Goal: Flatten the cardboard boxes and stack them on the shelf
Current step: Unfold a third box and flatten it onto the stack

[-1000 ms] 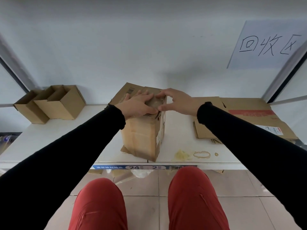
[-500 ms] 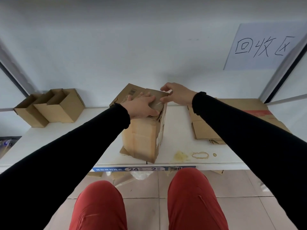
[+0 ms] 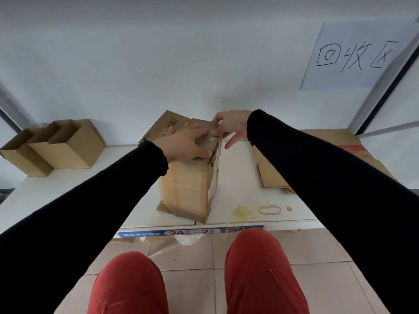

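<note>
A tall brown cardboard box stands upright on the white shelf, near its front edge. One top flap is folded back toward the wall. My left hand lies flat on the box's top, fingers spread, pressing the inner flaps. My right hand pinches the far right corner of the top between thumb and fingers. A stack of flattened cardboard lies to the right, partly hidden by my right sleeve.
Two open small boxes sit at the shelf's left end against the wall. A paper sign hangs on the wall at right. Stains mark the shelf front. A blue label strip runs along the edge.
My right hand has slid from the middle of the box top to its far right corner. My left hand has stayed pressed on the top.
</note>
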The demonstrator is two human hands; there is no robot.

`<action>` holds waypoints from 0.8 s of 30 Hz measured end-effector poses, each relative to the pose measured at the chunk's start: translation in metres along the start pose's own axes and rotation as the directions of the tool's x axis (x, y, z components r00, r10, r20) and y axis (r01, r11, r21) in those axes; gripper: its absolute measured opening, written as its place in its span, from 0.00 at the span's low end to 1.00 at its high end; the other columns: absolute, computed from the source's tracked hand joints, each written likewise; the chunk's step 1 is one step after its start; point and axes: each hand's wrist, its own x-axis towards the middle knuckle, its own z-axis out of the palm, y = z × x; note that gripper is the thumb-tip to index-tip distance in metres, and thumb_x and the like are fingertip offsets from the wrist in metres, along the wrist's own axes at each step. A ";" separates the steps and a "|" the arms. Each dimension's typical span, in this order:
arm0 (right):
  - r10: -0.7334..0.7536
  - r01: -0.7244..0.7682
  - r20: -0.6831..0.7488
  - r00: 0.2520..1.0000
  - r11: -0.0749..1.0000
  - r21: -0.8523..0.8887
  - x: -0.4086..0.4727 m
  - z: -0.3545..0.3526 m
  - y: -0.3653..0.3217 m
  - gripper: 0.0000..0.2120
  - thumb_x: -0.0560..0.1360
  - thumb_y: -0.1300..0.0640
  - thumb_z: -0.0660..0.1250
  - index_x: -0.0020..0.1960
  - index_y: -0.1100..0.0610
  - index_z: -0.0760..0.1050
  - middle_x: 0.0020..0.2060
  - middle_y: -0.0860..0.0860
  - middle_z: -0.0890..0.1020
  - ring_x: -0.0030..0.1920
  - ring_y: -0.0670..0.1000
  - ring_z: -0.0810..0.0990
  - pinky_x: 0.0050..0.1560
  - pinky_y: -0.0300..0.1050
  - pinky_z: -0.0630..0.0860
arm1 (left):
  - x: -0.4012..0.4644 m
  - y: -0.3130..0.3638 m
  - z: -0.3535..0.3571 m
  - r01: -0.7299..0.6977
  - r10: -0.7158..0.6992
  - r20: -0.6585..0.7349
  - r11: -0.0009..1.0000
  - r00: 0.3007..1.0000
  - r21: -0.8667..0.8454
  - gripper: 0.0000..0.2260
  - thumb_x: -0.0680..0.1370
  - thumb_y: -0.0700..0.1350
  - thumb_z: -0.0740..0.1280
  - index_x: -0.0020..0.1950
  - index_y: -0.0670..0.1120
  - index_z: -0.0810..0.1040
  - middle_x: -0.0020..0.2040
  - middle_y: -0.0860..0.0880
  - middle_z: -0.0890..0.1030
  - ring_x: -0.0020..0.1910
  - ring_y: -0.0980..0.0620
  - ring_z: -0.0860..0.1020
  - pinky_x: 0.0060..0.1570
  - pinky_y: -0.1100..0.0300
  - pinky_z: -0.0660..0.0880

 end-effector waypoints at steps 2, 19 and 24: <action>0.001 -0.001 -0.011 1.000 1.000 -0.007 -0.001 0.003 -0.002 0.19 0.79 0.60 0.71 0.67 0.55 0.71 0.61 0.57 0.80 0.61 0.54 0.80 0.56 0.58 0.83 | 0.001 0.000 -0.001 -0.002 0.002 0.003 1.000 1.000 -0.004 0.33 0.78 0.57 0.69 0.80 0.58 0.60 0.83 0.52 0.52 0.82 0.53 0.43 0.77 0.45 0.34; -0.586 0.021 -0.330 0.740 0.511 -0.859 -0.043 0.051 0.013 0.10 0.81 0.59 0.58 0.51 0.55 0.79 0.48 0.51 0.71 0.50 0.54 0.73 0.38 0.46 0.66 | -0.002 -0.011 0.004 -0.002 0.002 -0.026 1.000 1.000 -0.013 0.34 0.79 0.59 0.67 0.82 0.56 0.57 0.83 0.53 0.51 0.81 0.56 0.42 0.76 0.47 0.33; -0.427 0.175 -0.318 0.847 0.787 -0.592 -0.041 0.046 0.013 0.06 0.81 0.57 0.60 0.51 0.55 0.76 0.47 0.50 0.74 0.47 0.52 0.75 0.46 0.44 0.66 | -0.003 -0.009 0.004 -0.007 0.006 -0.030 1.000 1.000 -0.016 0.35 0.78 0.59 0.67 0.82 0.56 0.57 0.83 0.53 0.51 0.81 0.56 0.42 0.76 0.47 0.33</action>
